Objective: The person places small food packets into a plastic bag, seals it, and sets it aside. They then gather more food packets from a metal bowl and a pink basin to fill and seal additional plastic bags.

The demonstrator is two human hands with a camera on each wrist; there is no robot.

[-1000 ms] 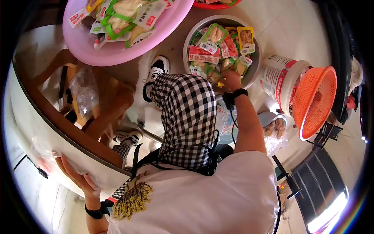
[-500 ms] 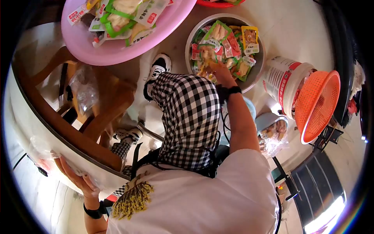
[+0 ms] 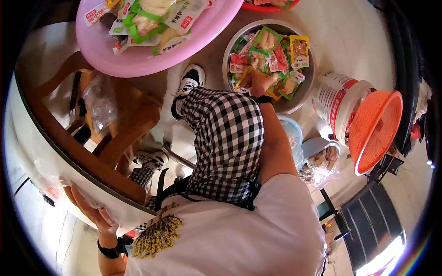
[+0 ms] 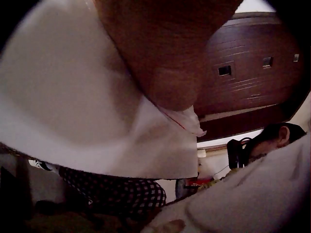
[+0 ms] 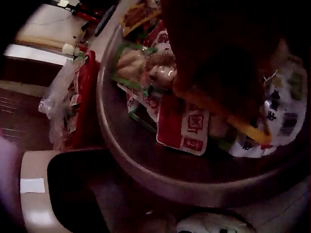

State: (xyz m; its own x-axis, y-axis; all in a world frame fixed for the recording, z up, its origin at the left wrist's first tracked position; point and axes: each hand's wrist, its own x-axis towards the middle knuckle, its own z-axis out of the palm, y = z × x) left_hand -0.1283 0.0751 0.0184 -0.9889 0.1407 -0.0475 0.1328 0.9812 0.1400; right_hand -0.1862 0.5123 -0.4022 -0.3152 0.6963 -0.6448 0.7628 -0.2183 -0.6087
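In the head view a metal basin [image 3: 311, 90] holds many sealed food packets with green, red and yellow edges. My right hand [image 3: 261, 83] reaches into its near part and grips a yellow-edged packet [image 3: 242, 81]. From the right wrist, that dark hand [image 5: 218, 58] covers much of the packet, whose yellow edge [image 5: 252, 132] shows beside a red-and-white packet [image 5: 182, 125]. My left hand [image 3: 95, 214] lies with extended fingers against the white tabletop [image 3: 60, 158], touching thin clear plastic [image 3: 48, 177]. In the left wrist view the hand [image 4: 155, 53] partly hides the tabletop.
A pink basin [image 3: 124, 64] of packets stands at upper left, above a wooden chair [image 3: 133, 133]. Right of the metal basin are a white bucket [image 3: 329, 99] and an orange colander [image 3: 377, 131]. A bag-lined container [image 3: 322, 158] sits below them; a red basin [image 3: 271, 6] is at the top.
My right hand has moved leftward within the metal basin, and the yellow-edged packet now shows at its fingers. The left hand stays by the tabletop. The head view has shifted slightly.
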